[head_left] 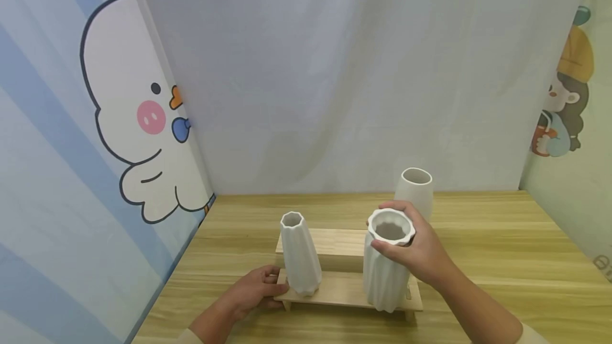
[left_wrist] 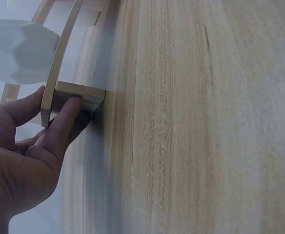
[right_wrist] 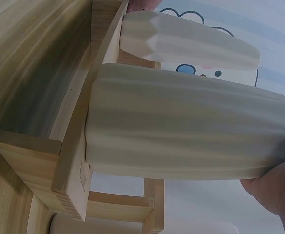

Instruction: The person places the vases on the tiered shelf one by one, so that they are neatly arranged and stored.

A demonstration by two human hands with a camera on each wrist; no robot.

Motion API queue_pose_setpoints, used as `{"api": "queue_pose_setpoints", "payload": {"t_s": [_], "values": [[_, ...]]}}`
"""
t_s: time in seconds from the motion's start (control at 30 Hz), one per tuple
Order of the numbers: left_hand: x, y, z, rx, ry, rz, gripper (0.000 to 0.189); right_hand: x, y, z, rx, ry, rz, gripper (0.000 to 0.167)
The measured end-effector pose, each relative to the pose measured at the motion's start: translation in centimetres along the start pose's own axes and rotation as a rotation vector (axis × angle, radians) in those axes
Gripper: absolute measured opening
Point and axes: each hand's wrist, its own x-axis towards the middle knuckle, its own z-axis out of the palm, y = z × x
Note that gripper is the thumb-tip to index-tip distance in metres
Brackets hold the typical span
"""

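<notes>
Few grey ltrs (head_left: 603, 266) on R-side pale-green cloth (head_left: 566, 190), part cut by frame edge; can't read for sure.

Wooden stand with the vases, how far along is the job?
Looks done: the narrow vase stands toward the left end of the wooden stand. In hand: the right hand grips the ribbed vase near its top, its base at the stand's right end, while the left hand holds the stand's left end. Probably left: releasing that vase, then perhaps the smooth vase, seen behind the stand.
</notes>
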Motion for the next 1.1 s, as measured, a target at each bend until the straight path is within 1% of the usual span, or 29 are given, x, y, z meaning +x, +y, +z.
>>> {"api": "queue_pose_setpoints", "payload": {"t_s": [0.2, 0.4, 0.63, 1.1], "values": [[-0.01, -0.04, -0.01, -0.009, -0.008, 0.003, 0.059, 0.0, 0.02, 0.03, 0.026, -0.017, -0.009, 0.058], [-0.02, 0.06, 0.05, -0.013, -0.006, -0.004, 0.062, -0.06, 0.07, 0.04, 0.023, -0.015, -0.022, 0.058], [-0.01, -0.09, 0.08, -0.002, 0.014, 0.0, 0.069, -0.06, 0.21, 0.18, 0.023, -0.013, -0.038, 0.058], [-0.15, -0.03, 0.09, -0.004, 0.009, 0.001, 0.067, -0.12, 0.24, 0.32, 0.048, -0.003, -0.052, 0.06]]}}
